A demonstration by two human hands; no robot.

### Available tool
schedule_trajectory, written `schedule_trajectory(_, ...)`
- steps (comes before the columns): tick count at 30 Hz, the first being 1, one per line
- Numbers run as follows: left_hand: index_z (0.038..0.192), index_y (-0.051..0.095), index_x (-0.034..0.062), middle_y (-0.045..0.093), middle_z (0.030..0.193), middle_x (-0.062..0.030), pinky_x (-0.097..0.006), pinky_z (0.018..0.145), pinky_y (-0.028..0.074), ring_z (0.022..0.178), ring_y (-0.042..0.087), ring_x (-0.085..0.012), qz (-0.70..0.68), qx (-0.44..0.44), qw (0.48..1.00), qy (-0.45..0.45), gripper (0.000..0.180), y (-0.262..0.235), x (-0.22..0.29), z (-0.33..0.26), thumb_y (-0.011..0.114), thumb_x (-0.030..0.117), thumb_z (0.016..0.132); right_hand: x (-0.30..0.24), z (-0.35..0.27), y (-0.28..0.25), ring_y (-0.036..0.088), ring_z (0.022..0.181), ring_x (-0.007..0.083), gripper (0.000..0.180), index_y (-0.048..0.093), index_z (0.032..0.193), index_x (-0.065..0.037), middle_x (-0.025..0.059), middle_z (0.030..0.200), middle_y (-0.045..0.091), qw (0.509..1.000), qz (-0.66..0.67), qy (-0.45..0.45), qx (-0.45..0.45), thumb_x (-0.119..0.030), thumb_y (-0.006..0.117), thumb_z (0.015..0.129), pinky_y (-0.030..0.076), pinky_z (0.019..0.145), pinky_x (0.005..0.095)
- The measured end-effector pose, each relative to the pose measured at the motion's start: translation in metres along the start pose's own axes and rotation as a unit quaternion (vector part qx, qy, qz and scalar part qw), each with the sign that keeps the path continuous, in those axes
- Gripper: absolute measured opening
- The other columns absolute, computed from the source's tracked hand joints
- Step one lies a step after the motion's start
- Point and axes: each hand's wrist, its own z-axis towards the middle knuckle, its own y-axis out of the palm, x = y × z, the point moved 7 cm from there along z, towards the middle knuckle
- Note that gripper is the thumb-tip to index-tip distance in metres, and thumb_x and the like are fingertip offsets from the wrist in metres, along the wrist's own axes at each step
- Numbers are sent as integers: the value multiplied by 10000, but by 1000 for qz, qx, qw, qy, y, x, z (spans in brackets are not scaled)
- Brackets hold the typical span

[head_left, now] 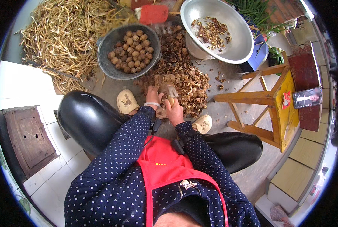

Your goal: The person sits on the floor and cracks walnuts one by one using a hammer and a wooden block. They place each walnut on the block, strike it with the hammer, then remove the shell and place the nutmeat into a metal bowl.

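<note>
— What's lying around me besides the work?
— A heap of dry bean pods (63,38) at my far left, a wooden stool (267,109) on my right with a phone (307,97) propped beside it, green plants (256,11) beyond.

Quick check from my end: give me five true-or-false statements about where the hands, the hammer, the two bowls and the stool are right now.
1. The right hand grips a small hammer by its handle. True.
2. The dark grey round metal basin holds whole walnuts. True.
3. The shiny silver metal bowl is filled to the rim with whole walnuts. False: it holds only a thin scatter of broken pieces.
4. The left hand rests in the person's lap. False: it reaches to the small wooden block beside the hammer head.
5. The yellow wooden stool stands upright. False: it lies tipped on its side, at the person's right.
</note>
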Motion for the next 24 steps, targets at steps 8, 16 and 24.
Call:
schedule_trajectory(8,1126,581,1,491,1052,-188,-373,796,489,932,562,-346,-62,-13,997,-37,490,6,-5,3,758,106,681,9,-2,14,607,812,439,388,565,898,29,288,792,614,997,-60,30,-46,-357,594,863,493,664,477)
schedule_trajectory(16,1140,557,28,477,1123,-204,-416,797,495,922,561,-353,-21,-18,999,-45,527,3,-7,-1,785,174,688,-2,2,-15,630,714,391,364,567,898,-2,228,742,626,987,143,-21,66,-365,582,878,487,625,444)
schedule_trajectory(24,1115,568,9,565,882,-172,-391,708,493,802,584,-312,-28,28,999,32,483,14,23,9,771,167,707,7,8,-42,562,677,137,327,586,963,-7,71,746,610,978,129,39,161,-330,568,911,468,633,319)
